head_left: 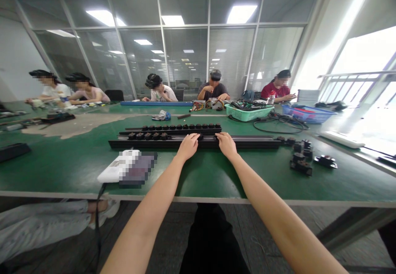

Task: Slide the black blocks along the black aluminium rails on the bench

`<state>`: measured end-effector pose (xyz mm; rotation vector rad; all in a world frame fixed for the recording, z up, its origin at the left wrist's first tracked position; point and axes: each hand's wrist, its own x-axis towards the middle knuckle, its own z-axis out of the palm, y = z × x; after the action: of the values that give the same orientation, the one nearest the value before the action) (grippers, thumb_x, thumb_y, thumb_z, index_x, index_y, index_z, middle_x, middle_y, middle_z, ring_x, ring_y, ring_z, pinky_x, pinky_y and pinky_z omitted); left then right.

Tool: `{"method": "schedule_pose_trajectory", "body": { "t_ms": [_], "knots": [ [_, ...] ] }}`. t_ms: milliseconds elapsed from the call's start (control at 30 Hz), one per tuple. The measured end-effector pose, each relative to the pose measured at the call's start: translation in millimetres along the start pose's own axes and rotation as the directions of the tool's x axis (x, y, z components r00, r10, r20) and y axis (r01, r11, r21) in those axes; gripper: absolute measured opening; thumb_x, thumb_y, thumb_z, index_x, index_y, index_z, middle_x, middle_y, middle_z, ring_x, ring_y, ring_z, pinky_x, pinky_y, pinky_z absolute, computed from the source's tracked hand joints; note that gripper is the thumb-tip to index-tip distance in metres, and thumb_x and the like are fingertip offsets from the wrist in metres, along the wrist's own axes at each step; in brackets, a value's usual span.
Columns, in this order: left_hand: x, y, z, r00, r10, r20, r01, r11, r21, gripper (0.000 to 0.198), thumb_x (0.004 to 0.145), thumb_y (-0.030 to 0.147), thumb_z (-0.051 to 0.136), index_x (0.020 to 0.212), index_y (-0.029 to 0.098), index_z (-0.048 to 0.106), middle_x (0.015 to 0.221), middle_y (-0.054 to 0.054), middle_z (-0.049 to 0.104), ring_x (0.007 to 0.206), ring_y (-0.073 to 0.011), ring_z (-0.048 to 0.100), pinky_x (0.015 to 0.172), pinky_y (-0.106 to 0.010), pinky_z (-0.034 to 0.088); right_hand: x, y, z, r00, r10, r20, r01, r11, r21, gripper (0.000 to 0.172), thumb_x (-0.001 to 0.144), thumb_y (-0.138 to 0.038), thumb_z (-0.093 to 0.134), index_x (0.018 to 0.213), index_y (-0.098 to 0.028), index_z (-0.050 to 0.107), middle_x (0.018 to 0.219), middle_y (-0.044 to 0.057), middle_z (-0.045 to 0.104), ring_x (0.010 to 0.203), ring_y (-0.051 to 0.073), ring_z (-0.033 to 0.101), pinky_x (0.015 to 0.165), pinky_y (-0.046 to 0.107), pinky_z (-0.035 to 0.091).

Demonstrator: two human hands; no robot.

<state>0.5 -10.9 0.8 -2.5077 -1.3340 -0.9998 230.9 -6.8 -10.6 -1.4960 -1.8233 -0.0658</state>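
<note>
A long black metal rail [253,142] lies across the green table in front of me. Several small black modules [148,136] sit in a row on its left part. My left hand [188,146] is at the rail's middle, its fingers closed at a small black module [201,137]. A short way to the right, my right hand [227,145] has its fingertips bent down onto the rail; what lies under them is mostly hidden. Behind it, a second black rail [123,132] carries a full row of similar modules.
Loose black modules [300,165] lie right of the rail. A white device with a dark pixelated object [113,169] is at front left. Farther back are a green basket [247,113] of cables, a blue basket [309,115], a glove [161,115] and several people seated opposite.
</note>
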Motion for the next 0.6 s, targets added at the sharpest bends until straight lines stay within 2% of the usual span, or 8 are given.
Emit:
{"method": "schedule_pose_trajectory", "body": {
  "t_ms": [133,300,600],
  "knots": [
    [0.9,0.1,1.0,1.000,-0.003,0.011,0.003,1.000,-0.004,0.044,0.102,0.014,0.044,0.140,0.015,0.064,0.145,-0.014,0.065,0.137,-0.0253,0.059,0.126,-0.047,0.039,-1.0,2.8,3.2,1.000,-0.006,-0.019,0.005,1.000,-0.007,0.046,0.102,-0.013,0.043,0.136,-0.021,0.072,0.138,0.012,0.066,0.129,0.024,0.059,0.118,0.037,0.042],
    [0.8,-0.2,2.0,1.000,0.000,-0.004,0.000,1.000,0.001,0.044,0.101,0.014,0.044,0.140,0.017,0.065,0.144,-0.012,0.066,0.136,-0.0251,0.060,0.124,-0.046,0.042,0.9,9.2,8.9,0.999,-0.031,-0.043,0.032,0.999,0.007,0.046,0.103,-0.015,0.041,0.135,-0.022,0.073,0.135,0.012,0.068,0.128,0.023,0.060,0.126,0.041,0.033],
    [1.3,1.7,0.9,1.000,-0.015,0.015,0.016,1.000,-0.008,0.043,0.102,0.014,0.044,0.140,0.014,0.064,0.146,-0.014,0.064,0.138,-0.0255,0.059,0.125,-0.047,0.040,4.1,15.7,18.9,0.998,0.016,-0.064,-0.015,1.000,0.012,0.052,0.099,-0.010,0.041,0.133,-0.028,0.075,0.137,0.008,0.068,0.132,0.025,0.058,0.122,0.043,0.041]
  ]
}}
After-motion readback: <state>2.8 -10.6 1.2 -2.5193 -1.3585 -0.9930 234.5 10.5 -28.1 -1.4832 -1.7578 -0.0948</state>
